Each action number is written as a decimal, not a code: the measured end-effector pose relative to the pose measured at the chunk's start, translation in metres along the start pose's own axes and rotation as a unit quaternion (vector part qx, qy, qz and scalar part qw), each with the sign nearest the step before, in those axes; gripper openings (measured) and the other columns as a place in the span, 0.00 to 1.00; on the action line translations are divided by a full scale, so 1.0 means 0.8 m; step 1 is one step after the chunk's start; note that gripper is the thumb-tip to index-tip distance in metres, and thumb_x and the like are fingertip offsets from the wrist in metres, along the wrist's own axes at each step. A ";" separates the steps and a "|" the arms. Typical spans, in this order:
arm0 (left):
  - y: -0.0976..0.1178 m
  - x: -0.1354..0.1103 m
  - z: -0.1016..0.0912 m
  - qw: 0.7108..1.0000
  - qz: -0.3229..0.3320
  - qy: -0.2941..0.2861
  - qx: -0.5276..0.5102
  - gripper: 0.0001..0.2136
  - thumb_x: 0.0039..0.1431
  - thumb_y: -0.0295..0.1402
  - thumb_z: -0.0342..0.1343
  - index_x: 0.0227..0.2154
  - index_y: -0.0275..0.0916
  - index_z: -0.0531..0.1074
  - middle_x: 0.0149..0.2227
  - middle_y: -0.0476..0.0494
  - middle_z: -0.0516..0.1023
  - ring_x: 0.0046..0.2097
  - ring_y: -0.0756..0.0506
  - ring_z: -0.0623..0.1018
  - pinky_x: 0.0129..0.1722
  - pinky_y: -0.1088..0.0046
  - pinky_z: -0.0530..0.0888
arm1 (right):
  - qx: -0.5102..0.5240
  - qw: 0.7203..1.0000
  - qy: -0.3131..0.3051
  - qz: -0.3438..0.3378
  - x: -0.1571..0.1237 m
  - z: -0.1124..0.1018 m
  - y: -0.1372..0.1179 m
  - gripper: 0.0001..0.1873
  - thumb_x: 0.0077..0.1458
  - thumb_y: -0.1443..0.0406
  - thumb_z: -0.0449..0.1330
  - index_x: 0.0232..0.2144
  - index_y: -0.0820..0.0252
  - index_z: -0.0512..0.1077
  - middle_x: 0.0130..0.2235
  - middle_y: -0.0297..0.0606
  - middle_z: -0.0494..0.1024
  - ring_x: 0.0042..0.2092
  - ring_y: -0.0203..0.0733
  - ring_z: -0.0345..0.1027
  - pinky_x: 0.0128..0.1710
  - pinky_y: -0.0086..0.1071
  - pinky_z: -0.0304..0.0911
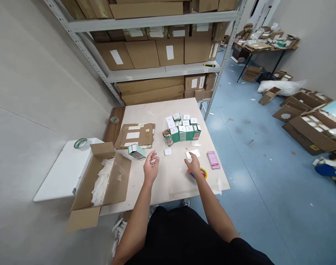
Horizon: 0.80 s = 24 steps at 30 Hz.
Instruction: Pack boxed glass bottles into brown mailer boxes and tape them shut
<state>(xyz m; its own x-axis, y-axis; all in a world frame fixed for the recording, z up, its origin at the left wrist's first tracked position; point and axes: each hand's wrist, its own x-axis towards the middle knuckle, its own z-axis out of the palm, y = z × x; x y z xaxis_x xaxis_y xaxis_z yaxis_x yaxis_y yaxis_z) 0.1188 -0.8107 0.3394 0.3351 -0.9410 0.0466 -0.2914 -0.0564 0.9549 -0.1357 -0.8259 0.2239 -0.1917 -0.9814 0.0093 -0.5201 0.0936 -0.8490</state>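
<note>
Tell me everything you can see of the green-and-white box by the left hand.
The green-and-white box looks like thin printed cardboard, with pale green sides, a pinkish patch and a white end; any print is too small to read. It rests at an angle on the table, by the near edge of the flattened cardboard. The open left hand is close by; contact is unclear.

We can read nothing: marks on the white-topped green cardboard cartons (182, 134) and white rectangular shelf labels (185, 72) blur
</note>
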 end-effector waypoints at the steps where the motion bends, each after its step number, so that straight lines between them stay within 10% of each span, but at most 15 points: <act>1: 0.003 -0.001 -0.003 1.000 0.004 -0.004 0.003 0.22 0.63 0.41 0.59 0.59 0.43 0.72 0.55 0.36 0.79 0.52 0.42 0.79 0.46 0.67 0.75 | 0.009 1.000 -0.005 -0.020 0.006 0.002 -0.018 0.30 0.59 0.57 0.60 0.62 0.57 0.68 0.61 0.48 0.73 0.60 0.53 0.69 0.57 0.45 0.66; 13: -0.022 0.057 -0.140 0.997 0.009 0.071 -0.018 0.22 0.61 0.40 0.62 0.58 0.44 0.74 0.55 0.37 0.79 0.53 0.40 0.79 0.47 0.66 0.77 | 0.056 0.981 -0.062 -0.177 0.050 0.123 -0.185 0.28 0.63 0.60 0.58 0.65 0.53 0.66 0.63 0.46 0.72 0.64 0.53 0.65 0.60 0.49 0.66; 24: -0.095 0.227 -0.279 0.992 0.002 0.120 -0.039 0.19 0.63 0.36 0.59 0.56 0.42 0.76 0.53 0.39 0.80 0.53 0.41 0.79 0.53 0.63 0.75 | 0.030 0.970 -0.108 -0.215 0.075 0.299 -0.300 0.27 0.64 0.60 0.57 0.64 0.51 0.67 0.62 0.45 0.73 0.60 0.51 0.68 0.54 0.45 0.71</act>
<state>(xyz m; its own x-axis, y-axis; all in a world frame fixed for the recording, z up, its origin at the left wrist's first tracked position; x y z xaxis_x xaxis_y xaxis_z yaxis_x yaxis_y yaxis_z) 0.4015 -0.9028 0.3405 0.5400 -0.8344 0.1100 -0.2262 -0.0180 0.9739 0.1768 -0.9477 0.3021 0.2145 -0.9401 0.2649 -0.4625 -0.3366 -0.8202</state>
